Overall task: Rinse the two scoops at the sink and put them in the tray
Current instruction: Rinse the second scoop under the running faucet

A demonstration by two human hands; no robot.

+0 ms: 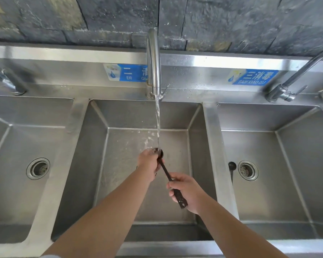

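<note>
Right hand (pixel 188 192) wrapped round the flat, perforated dark handle of one scoop (pixel 167 172); left hand (pixel 148 162) cupped at its round bowl under the faucet (pixel 153 62) stream, middle steel basin (pixel 101 146). I see a second scoop (pixel 232 166), dark, in the right basin (pixel 291 146).

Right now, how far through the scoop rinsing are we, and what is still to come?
Nothing looks finished yet. In hand: the first dark scoop is under the tap stream in the middle basin, the right hand gripping its handle and the left hand rubbing its bowl. The second scoop lies in the right basin, untouched. Left: rinse it and move both to the tray, which is out of view.
</note>
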